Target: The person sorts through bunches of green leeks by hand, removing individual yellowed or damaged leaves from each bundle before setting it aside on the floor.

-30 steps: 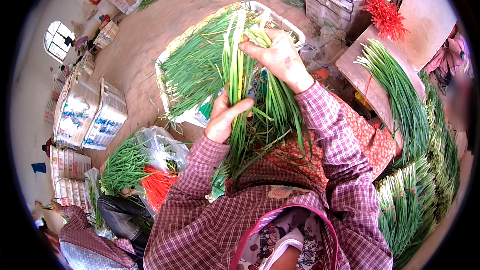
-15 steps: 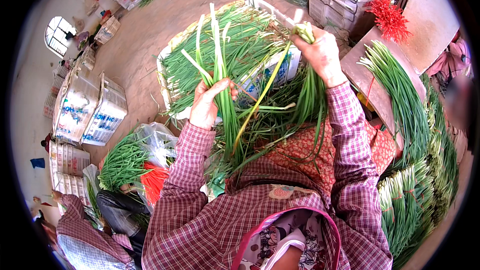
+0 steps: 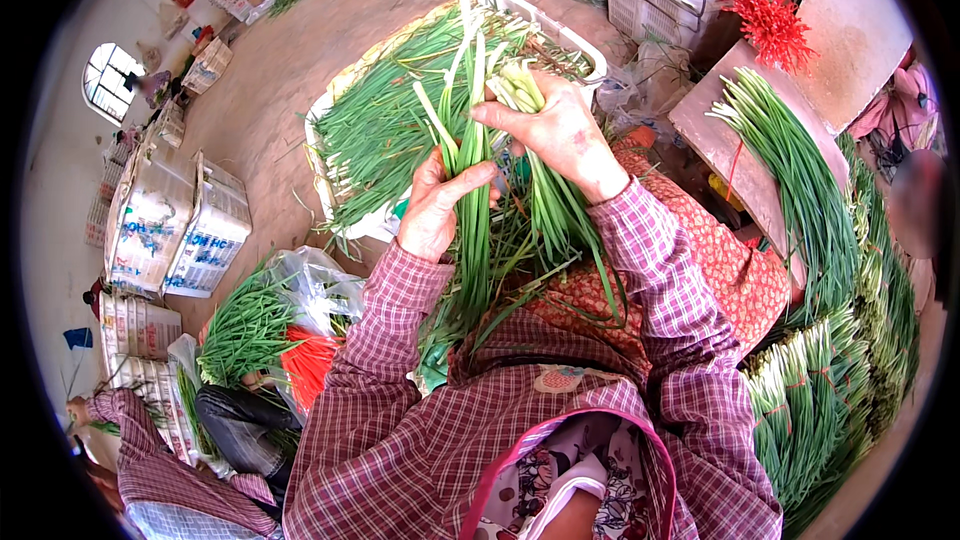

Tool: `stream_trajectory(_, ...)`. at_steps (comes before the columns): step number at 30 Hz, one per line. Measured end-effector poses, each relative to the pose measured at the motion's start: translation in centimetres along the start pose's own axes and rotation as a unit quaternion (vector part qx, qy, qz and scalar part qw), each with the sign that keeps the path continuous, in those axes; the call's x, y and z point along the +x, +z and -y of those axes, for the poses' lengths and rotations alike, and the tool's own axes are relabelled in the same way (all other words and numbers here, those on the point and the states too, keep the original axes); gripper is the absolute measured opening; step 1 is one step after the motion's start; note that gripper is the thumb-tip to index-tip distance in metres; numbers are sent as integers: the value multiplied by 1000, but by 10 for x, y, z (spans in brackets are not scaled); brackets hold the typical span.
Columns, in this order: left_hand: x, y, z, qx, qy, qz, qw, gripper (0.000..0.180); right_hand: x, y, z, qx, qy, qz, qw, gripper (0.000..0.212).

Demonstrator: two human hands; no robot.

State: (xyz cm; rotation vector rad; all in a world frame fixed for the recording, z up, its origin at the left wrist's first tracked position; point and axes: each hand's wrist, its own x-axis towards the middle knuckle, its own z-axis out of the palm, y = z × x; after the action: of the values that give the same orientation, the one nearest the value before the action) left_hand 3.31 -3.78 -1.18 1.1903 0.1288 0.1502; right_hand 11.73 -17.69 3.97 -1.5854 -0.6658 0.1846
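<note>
My left hand (image 3: 440, 205) is closed round a few garlic chives (image 3: 474, 170), their pale stem ends pointing up and the green leaves hanging toward my lap. Close beside it on the right, my right hand (image 3: 555, 130) grips a thicker bunch of chives (image 3: 560, 210), pale ends above the thumb and leaves trailing down. My right fingertips reach the left-hand stalks; whether they pinch one is hidden. Beyond both hands stands a white plastic crate (image 3: 590, 48) heaped with loose green chives (image 3: 390, 120). More loose leaves lie across my red patterned apron (image 3: 690, 240).
At right, a tied chive bundle (image 3: 790, 170) rests on a board (image 3: 700, 115) near red ties (image 3: 772, 20). Several bundles (image 3: 810, 400) lie below. Stacked crates (image 3: 660, 10) stand behind, others (image 3: 205, 230) at left. A co-worker's sleeve (image 3: 150, 440) shows at lower left, near chives (image 3: 245, 330).
My right hand has come left and down with its bunch, right up to my left hand. The long yellowish leaf that stretched below it no longer shows. My left hand has shifted slightly right.
</note>
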Motion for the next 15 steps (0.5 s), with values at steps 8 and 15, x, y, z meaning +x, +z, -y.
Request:
stream_trajectory(8, 7, -2, -8, 25, 15, -3, 1000, 21, 1, 0, -9, 69, -9, 0, 998, 26)
stream_trajectory(15, 4, 5, 4, -10, 22, 35, 999, 33, 5, -1, -15, 48, 14, 35, 998, 27)
